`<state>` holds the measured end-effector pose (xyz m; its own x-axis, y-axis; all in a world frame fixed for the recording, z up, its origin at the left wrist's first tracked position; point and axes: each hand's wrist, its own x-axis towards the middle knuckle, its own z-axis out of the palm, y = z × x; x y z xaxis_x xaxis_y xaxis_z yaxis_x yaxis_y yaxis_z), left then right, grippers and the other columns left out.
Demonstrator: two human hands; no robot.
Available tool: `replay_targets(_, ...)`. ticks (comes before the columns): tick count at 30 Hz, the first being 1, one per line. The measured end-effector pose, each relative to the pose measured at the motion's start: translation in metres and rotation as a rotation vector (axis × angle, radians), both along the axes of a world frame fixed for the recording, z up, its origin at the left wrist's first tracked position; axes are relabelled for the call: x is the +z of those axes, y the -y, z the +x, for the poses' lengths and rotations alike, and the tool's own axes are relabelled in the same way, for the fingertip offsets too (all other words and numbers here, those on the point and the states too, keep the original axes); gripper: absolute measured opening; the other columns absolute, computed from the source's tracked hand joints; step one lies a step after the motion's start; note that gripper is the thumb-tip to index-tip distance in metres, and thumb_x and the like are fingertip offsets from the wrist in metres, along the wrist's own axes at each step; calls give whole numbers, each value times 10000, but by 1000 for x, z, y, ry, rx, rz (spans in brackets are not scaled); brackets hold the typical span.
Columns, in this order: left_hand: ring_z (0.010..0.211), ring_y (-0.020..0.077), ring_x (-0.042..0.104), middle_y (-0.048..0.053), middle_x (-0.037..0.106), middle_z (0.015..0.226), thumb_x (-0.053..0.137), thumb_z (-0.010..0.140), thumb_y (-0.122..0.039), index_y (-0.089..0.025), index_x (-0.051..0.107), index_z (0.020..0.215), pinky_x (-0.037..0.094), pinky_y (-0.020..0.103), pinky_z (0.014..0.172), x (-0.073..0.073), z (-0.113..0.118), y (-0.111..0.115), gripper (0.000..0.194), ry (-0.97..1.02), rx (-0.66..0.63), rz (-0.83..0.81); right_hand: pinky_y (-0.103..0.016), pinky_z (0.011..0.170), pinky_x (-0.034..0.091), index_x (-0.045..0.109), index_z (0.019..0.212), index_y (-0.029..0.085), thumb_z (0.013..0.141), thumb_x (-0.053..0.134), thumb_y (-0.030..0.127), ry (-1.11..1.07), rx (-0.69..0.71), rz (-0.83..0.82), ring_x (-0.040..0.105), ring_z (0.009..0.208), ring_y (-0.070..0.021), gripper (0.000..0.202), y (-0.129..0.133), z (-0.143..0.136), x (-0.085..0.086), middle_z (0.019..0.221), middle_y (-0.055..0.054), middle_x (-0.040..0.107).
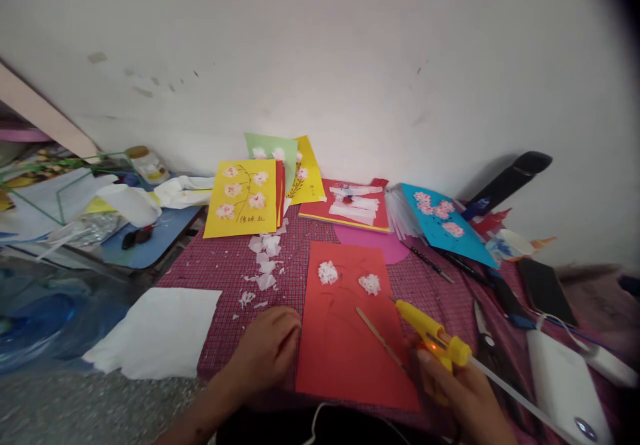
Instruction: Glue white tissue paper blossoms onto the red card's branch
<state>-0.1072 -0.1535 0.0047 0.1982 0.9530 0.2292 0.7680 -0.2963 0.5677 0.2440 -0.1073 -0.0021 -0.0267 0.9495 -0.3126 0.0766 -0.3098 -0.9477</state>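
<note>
A red sheet (350,358) lies on the checked cloth, bearing two white crumpled-paper flowers (328,272) and faint drawn lines. Across its right half rests a thin wooden stick (381,338). My right hand (463,392) is wrapped round a yellow glue gun (423,322) with a glowing orange light and a clear glue stick at its back; the nozzle points at the sheet's right edge, near the right flower. Beside the sheet's left edge, my left hand (273,345) rests with curled fingers; whether it holds anything is hidden.
White paper scraps (267,265) and a white tissue (160,332) lie left. Flower cards (243,198) lean on the wall, with a blue card (447,222) at right. Scissors (487,342) and a white power bank (567,385) lie right of the glue gun.
</note>
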Motion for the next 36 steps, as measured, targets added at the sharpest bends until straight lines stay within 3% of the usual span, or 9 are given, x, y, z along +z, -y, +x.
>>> replay_targets(3, 1010, 200, 655, 54, 705, 1058, 408, 862, -54, -197, 633, 1076, 535, 357, 897, -3, -22, 1, 342, 14, 100, 70, -255, 485, 354, 735, 1010, 137, 781, 809, 551, 2, 35, 20, 452, 513, -127, 478, -4, -4, 10, 567, 20, 532)
replay_targets(6, 817, 185, 641, 23, 672, 857, 398, 851, -67, -202, 620, 899, 507, 311, 736, -1, -33, -4, 263, -20, 156, 105, -243, 471, 315, 717, 969, 126, 785, 788, 588, 7, 54, 22, 423, 490, -115, 502, -5, -6, 13, 536, 30, 509)
replay_targets(9, 664, 168, 564, -4, 581, 690, 373, 820, -72, -211, 517, 721, 425, 287, 629, 4, -32, -11, 224, -28, 161, 173, -234, 466, 293, 703, 972, 128, 785, 782, 607, 10, 45, 10, 424, 484, -110, 520, -5, -4, 11, 549, 24, 531)
replay_targets(12, 625, 157, 527, -13, 549, 655, 362, 806, -75, -213, 482, 700, 393, 277, 604, 10, -21, -19, 211, 14, 108, 183, -246, 478, 302, 697, 986, 128, 818, 749, 614, 21, 65, 11, 425, 483, -115, 517, -8, 2, 10, 546, 27, 528)
replay_targets(17, 778, 174, 604, 24, 647, 830, 409, 909, -120, -197, 631, 917, 451, 286, 700, 17, 8, -36, 236, -3, -50, 37, -250, 481, 327, 696, 985, 150, 843, 713, 619, 107, 142, 37, 453, 493, -123, 491, -24, 16, 29, 556, 32, 528)
replay_targets(24, 1061, 224, 607, 82, 661, 1084, 470, 887, -92, -185, 635, 1034, 492, 373, 982, 19, 44, -89, 240, -99, -331, 4, -236, 442, 322, 667, 846, 176, 804, 733, 637, 235, 272, -19, 464, 459, -107, 468, -71, 24, 83, 551, 36, 539)
replay_targets(28, 1176, 247, 566, 95, 645, 1185, 469, 765, -27, -189, 584, 1059, 448, 441, 1077, 20, 61, -125, 354, -90, -336, -2, -232, 426, 314, 670, 840, 186, 808, 732, 618, 305, 414, -39, 455, 431, -103, 438, -113, 13, 113, 520, 40, 548)
replay_targets(31, 1311, 275, 495, 133, 603, 1322, 448, 737, 7, -171, 543, 1200, 416, 472, 1120, 16, 74, -141, 505, -105, -309, -4, -226, 400, 295, 688, 817, 185, 803, 737, 589, 343, 469, -53, 445, 400, -95, 407, -144, 1, 127, 495, 42, 537)
replay_targets(36, 1365, 310, 464, 142, 622, 1309, 450, 765, 9, -171, 526, 1258, 387, 531, 1131, 5, 88, -150, 531, -139, -351, -2, -212, 388, 316, 699, 817, 179, 827, 726, 547, 349, 549, -60, 448, 394, -85, 369, -177, -11, 126, 491, 50, 522)
